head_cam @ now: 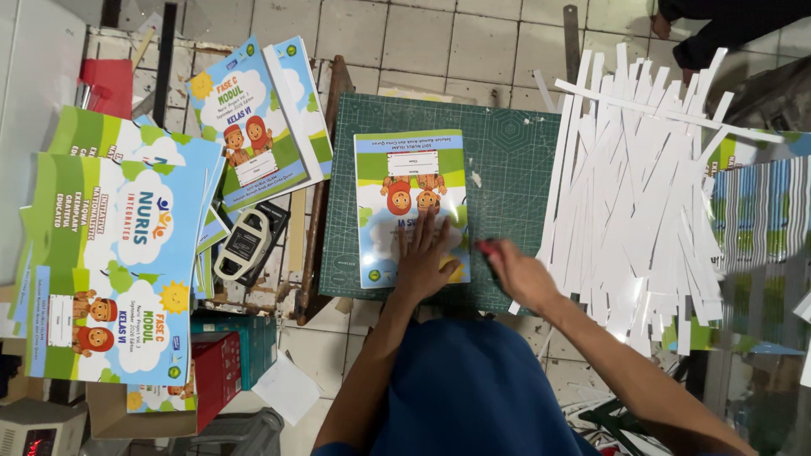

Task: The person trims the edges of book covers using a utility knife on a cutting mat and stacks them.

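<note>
Booklet trimming on green cutting mat (507,160), tiled floor (439,34) beneath.
Heap of white paper strips (634,194) right of the mat; stacked booklets (118,253) left. Illustrated booklet (410,181) lies flat on the mat; left hand (425,263) presses it, fingers spread. Right hand (517,272) clenched on a red-handled cutter (488,248) at the booklet's right edge. Risk, judged: blade passes near the holding fingers; booklet could slip.

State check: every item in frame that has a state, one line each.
booklet: closed, flat on the cutting mat
left hand: flat, pressing the booklet
right hand: closed on a red-tipped tool
paper strips: loose pile, right of mat
booklet stack: closed, piled left
</note>
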